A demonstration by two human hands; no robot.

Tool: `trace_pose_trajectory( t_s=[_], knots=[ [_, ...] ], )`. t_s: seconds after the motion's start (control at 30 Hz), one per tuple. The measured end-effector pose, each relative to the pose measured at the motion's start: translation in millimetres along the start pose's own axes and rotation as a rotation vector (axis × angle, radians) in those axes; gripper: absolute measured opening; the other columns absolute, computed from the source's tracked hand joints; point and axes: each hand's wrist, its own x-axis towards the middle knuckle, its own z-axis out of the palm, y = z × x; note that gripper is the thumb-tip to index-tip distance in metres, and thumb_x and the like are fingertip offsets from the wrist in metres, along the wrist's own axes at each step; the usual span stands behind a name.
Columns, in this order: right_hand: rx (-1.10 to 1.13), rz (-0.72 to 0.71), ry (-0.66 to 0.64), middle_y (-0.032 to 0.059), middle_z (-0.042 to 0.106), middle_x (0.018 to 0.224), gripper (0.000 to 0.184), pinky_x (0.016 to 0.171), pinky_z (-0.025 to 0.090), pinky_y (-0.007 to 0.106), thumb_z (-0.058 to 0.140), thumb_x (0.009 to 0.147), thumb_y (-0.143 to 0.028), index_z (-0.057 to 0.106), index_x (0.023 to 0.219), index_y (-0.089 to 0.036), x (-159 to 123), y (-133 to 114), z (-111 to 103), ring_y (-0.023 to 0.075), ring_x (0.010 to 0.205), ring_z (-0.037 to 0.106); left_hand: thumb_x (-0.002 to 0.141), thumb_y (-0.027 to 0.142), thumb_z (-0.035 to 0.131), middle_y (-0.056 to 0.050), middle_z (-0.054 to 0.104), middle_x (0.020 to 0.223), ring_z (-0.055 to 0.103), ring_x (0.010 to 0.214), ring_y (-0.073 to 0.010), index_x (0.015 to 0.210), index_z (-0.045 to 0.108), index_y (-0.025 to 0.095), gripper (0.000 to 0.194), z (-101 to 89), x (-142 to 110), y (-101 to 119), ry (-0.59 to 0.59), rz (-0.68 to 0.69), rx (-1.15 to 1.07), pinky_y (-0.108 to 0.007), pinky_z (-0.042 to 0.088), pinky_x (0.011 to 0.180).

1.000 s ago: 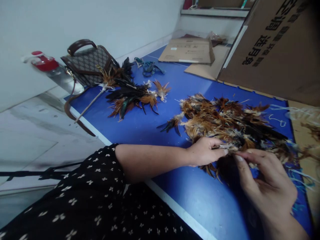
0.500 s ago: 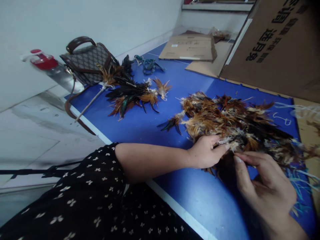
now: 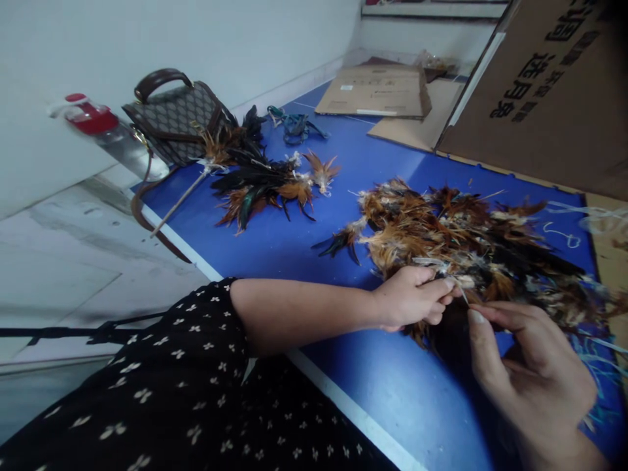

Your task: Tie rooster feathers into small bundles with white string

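A big heap of brown, orange and black feathers (image 3: 461,242) lies on the blue table (image 3: 294,255) in front of me. My left hand (image 3: 409,297) is closed at the heap's near edge, pinching a small bunch of feathers by their pale quill ends. My right hand (image 3: 524,366) sits just to its right, thumb and fingers curled and pinched at the same bunch; what they hold is too small to make out. A dark tuft of feathers hangs below both hands.
A smaller pile of dark and orange feathers (image 3: 267,186) with a thin stick lies further left. A brown patterned handbag (image 3: 174,118) and a red-capped bottle (image 3: 105,134) stand at the table's far-left corner. Cardboard boxes (image 3: 544,98) line the right side. Pale strings (image 3: 583,216) trail at right.
My left fingers have curled tighter round the quill ends and shifted slightly right. The right hand has drawn a little lower and closer to me. The view has shifted slightly.
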Motion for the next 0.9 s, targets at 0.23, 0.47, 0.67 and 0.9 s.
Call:
trace_pose_trajectory(
  t_s=[0.23,0.47,0.67,0.9],
  knots=[
    [0.049,0.086,0.049,0.0044,0.083,0.106,0.015,0.082,0.063,0.045,0.086,0.107,-0.022,0.084,0.12,-0.029,-3.3,1.9,-0.9,0.0261,0.087,0.078,0.111,0.044,0.084,0.005,0.058,0.076,0.049,0.067,-0.0096,0.103,0.075,0.017,0.029,-14.4,6.3,-12.6,-0.05,0.081,0.344,-0.024,0.046,0.066],
    [-0.052,0.045,0.061,0.0061,0.087,0.113,0.018,0.087,0.066,0.044,0.087,0.109,-0.02,0.086,0.124,-0.029,-2.9,4.6,3.8,0.0263,0.094,0.08,0.103,0.036,0.089,-0.007,0.083,0.113,0.076,0.127,-0.0257,0.112,0.086,0.019,0.019,-15.4,5.0,-12.7,-0.152,0.347,0.399,-0.044,0.055,0.131],
    [-0.083,0.08,0.079,0.0068,0.088,0.112,0.013,0.091,0.067,0.049,0.088,0.11,-0.022,0.087,0.121,-0.029,-5.5,9.3,2.3,0.0296,0.095,0.083,0.113,0.028,0.07,0.003,0.059,0.077,0.06,0.079,-0.0132,0.082,0.061,0.022,0.033,-14.0,-1.7,-2.0,-0.096,0.268,0.541,-0.027,0.056,0.083],
    [-0.118,0.119,0.06,0.0059,0.088,0.109,0.005,0.089,0.067,0.048,0.085,0.113,-0.027,0.086,0.117,-0.029,-6.0,8.6,3.7,0.0291,0.095,0.083,0.12,0.036,0.056,0.002,0.064,0.08,0.053,0.063,-0.0098,0.099,0.063,0.021,0.027,-15.6,-3.9,-3.6,-0.066,0.159,0.566,-0.025,0.043,0.061]
  ],
)
